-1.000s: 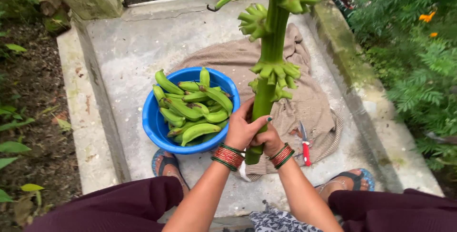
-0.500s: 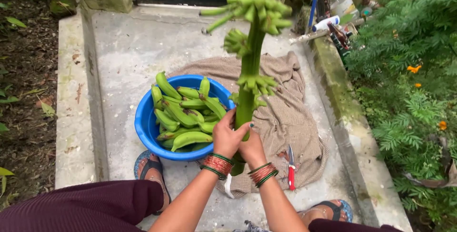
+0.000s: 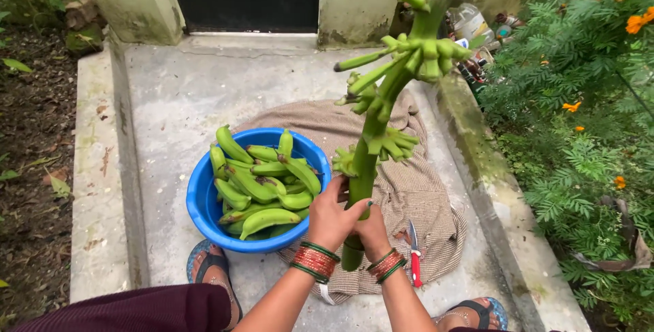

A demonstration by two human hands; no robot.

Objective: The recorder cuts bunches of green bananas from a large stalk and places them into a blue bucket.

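Both hands grip the green banana stalk, which stands upright on the brown cloth. Left hand is closed round its lower part, right hand clamped just below. Blue basin w/ green bananas sits beside, left. Red-handled knife lies on cloth, near right wrist.
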